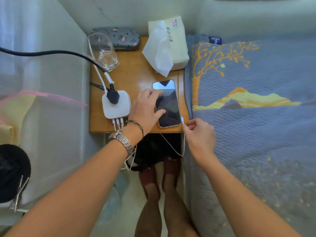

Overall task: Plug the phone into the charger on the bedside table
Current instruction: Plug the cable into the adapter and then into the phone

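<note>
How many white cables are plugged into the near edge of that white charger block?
3, side by side along the near edge of the white charger block: left cable plug, middle cable plug, right cable plug. The left hand and wrist cover the area just beside them, so another may be hidden.

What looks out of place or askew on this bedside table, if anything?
Nothing looks spilled or damaged. The empty glass stands upright near the table's back left corner. One tissue hangs loosely from its pack. Charger cables dangle off the front edge.
</note>
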